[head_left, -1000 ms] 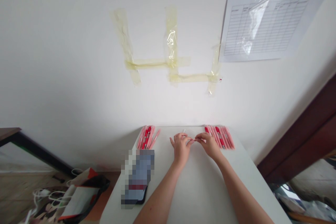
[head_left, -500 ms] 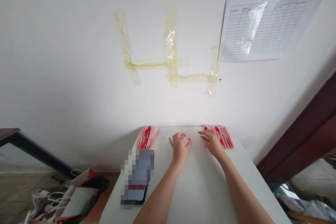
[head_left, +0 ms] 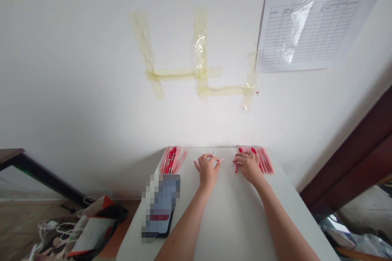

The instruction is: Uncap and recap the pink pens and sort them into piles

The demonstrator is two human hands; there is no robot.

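Near the far end of the white table, my left hand (head_left: 208,173) pinches a thin white-and-pink stick (head_left: 222,159) between thumb and forefinger. A second slim white piece (head_left: 214,153) shows just beyond those fingers; whether the hand touches it, I cannot tell. To the right, my right hand (head_left: 249,166) has its fingers closed at a short red pen part (head_left: 236,168), which points toward me. Behind that hand lies a row of pink and red pens (head_left: 266,160), partly covered by it. Another group of pink and red pens (head_left: 171,160) lies at the far left corner.
A blurred-out phone (head_left: 162,206) lies along the left side of the white table (head_left: 239,228). The wall (head_left: 92,69) rises straight behind, with yellowish tape (head_left: 200,49) and a printed sheet (head_left: 309,28) on it. Bags and cables (head_left: 92,228) are on the floor at left.
My left hand has shifted slightly left, and its pinched stick shows more clearly. My right hand's fingers have drawn in and lowered onto the red pen part.
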